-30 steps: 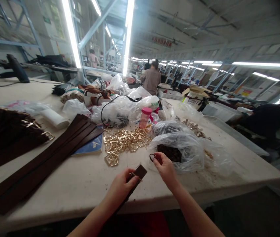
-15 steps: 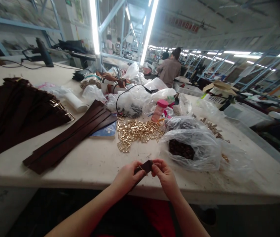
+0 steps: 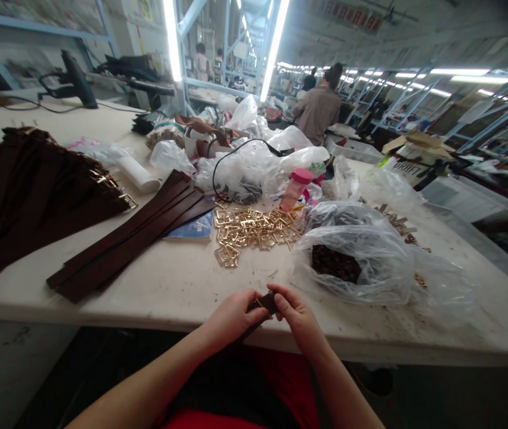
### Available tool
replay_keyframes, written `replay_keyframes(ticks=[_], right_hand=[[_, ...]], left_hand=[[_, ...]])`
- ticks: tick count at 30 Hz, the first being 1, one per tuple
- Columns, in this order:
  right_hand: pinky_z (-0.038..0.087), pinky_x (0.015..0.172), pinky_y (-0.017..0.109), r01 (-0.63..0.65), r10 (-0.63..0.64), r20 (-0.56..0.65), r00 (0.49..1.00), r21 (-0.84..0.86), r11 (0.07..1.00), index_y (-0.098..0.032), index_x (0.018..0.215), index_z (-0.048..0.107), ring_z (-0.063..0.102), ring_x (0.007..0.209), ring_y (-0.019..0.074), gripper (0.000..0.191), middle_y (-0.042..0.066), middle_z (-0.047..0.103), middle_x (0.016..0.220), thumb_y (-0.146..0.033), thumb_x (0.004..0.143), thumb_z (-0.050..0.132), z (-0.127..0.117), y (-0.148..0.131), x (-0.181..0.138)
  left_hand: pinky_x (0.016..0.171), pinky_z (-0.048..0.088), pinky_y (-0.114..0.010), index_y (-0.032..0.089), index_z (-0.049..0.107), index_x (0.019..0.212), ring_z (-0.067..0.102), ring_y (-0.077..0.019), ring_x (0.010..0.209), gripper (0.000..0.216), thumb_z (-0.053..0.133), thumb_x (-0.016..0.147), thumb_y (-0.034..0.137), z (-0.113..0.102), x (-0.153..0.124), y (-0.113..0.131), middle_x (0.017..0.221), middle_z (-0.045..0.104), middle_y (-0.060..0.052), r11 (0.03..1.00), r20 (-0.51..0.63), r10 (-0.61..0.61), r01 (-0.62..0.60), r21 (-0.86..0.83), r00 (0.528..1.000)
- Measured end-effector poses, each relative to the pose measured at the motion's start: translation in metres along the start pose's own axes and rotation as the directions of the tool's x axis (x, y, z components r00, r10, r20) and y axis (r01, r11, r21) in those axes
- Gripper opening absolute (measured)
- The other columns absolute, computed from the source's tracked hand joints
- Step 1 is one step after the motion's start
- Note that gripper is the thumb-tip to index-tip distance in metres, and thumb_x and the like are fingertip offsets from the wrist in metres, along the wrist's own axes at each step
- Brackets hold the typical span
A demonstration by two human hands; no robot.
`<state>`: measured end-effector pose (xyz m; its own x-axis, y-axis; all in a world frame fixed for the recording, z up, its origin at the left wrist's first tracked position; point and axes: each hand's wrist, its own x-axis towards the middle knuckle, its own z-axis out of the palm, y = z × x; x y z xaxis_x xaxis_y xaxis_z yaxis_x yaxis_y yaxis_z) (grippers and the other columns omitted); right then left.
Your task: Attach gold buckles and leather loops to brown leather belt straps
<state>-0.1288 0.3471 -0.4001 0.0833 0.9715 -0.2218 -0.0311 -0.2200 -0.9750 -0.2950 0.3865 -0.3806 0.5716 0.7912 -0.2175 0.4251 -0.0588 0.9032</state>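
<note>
At the near edge of the table (image 3: 155,298), left hand (image 3: 231,317) and right hand (image 3: 299,319) both pinch the strap end (image 3: 266,302); a second ago the right hand held a dark loop by the plastic bag (image 3: 383,268); now the hands meet; loop hidden, fitting likely under way.

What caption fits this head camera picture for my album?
Left hand and right hand pinch a brown belt end near a pile of gold buckles.

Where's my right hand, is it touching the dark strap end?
Touching. The head view shows the right hand pinching the dark strap end with no gap between them, while the left hand grips it from the other side.
</note>
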Motion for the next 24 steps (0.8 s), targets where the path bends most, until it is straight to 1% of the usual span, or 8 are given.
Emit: replay_keyframes(ticks=[3,6,11,15,18,20,22,24], right_hand=[[0.034,0.048,0.022,-0.081,0.087,-0.028,0.996,0.175,0.981,-0.019,0.093,0.064,0.043,0.053,0.008,0.032,0.0,0.058,0.07,-0.042,0.07,0.064,0.001,0.006,0.003],[0.033,0.047,0.021,-0.113,0.131,-0.048,0.99,0.271,0.956,-0.018,0.082,0.062,0.043,0.053,0.0081,0.029,0.0,0.058,0.071,-0.042,0.067,0.067,0.004,0.009,0.003],[0.033,0.049,0.022,-0.045,0.051,-0.04,0.998,0.147,0.988,-0.017,0.074,0.06,0.04,0.051,0.0086,0.029,-0.003,0.05,0.057,-0.044,0.068,0.066,0.01,0.002,-0.003],[0.039,0.056,0.026,-0.021,0.051,-0.082,0.995,0.331,0.943,-0.017,0.076,0.062,0.046,0.056,0.012,0.044,0.001,0.056,0.062,-0.057,0.08,0.043,0.009,-0.005,-0.011],[0.039,0.051,0.025,-0.099,0.15,-0.087,0.985,0.43,0.897,-0.019,0.079,0.061,0.05,0.055,0.0125,0.032,0.001,0.06,0.066,-0.05,0.072,0.059,0.013,-0.009,-0.016],[0.039,0.05,0.024,-0.134,0.192,-0.088,0.978,0.442,0.887,-0.021,0.085,0.059,0.052,0.055,0.0127,0.034,-0.001,0.061,0.065,-0.041,0.06,0.072,0.017,-0.01,-0.021],[0.04,0.052,0.024,-0.159,0.205,-0.068,0.976,0.419,0.894,-0.022,0.093,0.057,0.054,0.056,0.0127,0.044,-0.001,0.062,0.069,-0.036,0.056,0.075,0.021,-0.009,-0.025],[0.041,0.054,0.023,-0.191,0.205,0.004,0.979,0.382,0.904,-0.022,0.096,0.057,0.055,0.061,0.013,0.043,0.0,0.063,0.076,-0.039,0.059,0.072,0.022,-0.005,-0.029]], left_hand=[[0.065,0.041,-0.024,0.017,0.05,0.111,0.058,-0.0164,0.072,0.039,0.052,0.076,0.035,0.002,-0.001,0.006,0.081,0.067,-0.001,0.997,-0.017,-0.001,0.0,-0.071,1.0],[0.075,0.042,-0.027,0.017,0.036,0.127,0.058,-0.0169,0.081,0.05,0.047,0.08,0.032,-0.001,-0.004,0.012,0.09,0.066,-0.003,0.994,0.037,0.035,-0.031,-0.104,0.999],[0.076,0.042,-0.028,0.015,0.033,0.13,0.057,-0.0163,0.078,0.05,0.042,0.082,0.029,-0.007,-0.004,0.012,0.086,0.065,-0.003,0.993,0.035,0.011,-0.007,-0.119,0.999],[0.078,0.04,-0.027,0.016,0.035,0.129,0.056,-0.0159,0.082,0.049,0.042,0.082,0.026,-0.01,-0.006,0.014,0.091,0.065,-0.002,0.989,0.041,0.02,-0.014,-0.149,0.999],[0.068,0.041,-0.024,0.017,0.037,0.128,0.055,-0.0142,0.074,0.048,0.043,0.08,0.023,-0.008,-0.011,0.018,0.083,0.063,0.0,0.986,0.091,0.049,-0.033,-0.165,0.995],[0.063,0.04,-0.022,0.018,0.038,0.128,0.053,-0.0134,0.069,0.048,0.043,0.08,0.022,-0.005,-0.015,0.02,0.075,0.061,0.002,0.986,0.105,0.064,-0.047,-0.157,0.992],[0.066,0.04,-0.023,0.02,0.038,0.128,0.053,-0.0134,0.071,0.049,0.044,0.079,0.02,-0.004,-0.018,0.021,0.075,0.06,0.002,0.986,0.087,0.078,-0.064,-0.157,0.993],[0.073,0.041,-0.025,0.021,0.038,0.128,0.055,-0.0141,0.077,0.05,0.045,0.079,0.019,-0.003,-0.02,0.021,0.08,0.062,0.002,0.984,0.061,0.09,-0.08,-0.16,0.994]])
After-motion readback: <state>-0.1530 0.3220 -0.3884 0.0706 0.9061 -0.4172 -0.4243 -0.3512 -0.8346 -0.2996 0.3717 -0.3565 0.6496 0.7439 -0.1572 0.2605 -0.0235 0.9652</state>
